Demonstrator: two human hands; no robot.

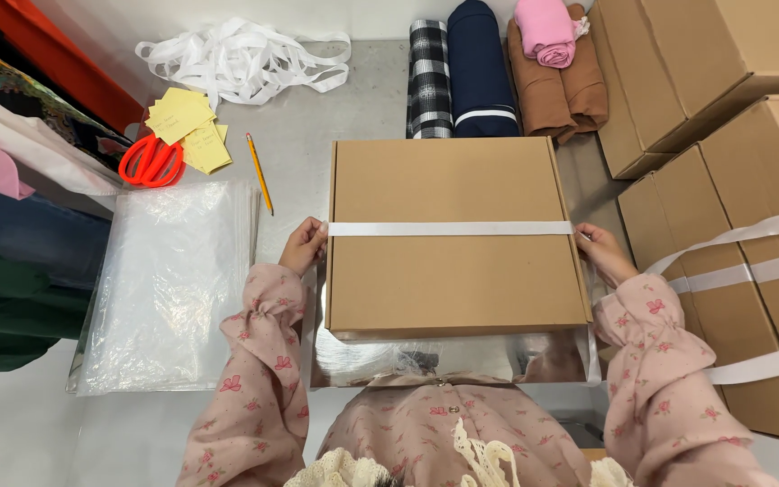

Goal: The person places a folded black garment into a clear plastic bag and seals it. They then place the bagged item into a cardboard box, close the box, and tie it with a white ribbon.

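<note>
Flat brown cardboard box (pixel 455 236) between both hands, crossed by a white fabric ribbon (pixel 450 228). Left hand (pixel 303 246) pinching the ribbon at the box's left edge; right hand (pixel 603 254) pinching it at the right edge. Stack of clear plastic bags (pixel 173 280) beside the left hand, orange-handled scissors (pixel 151 161) beyond.

The box (pixel 455 236) hides both hands' fingertips and the ribbon's (pixel 450 228) ends, while the right-hand cartons (pixel 750 271) and left-hand fabrics (pixel 11 225) run off frame.
</note>
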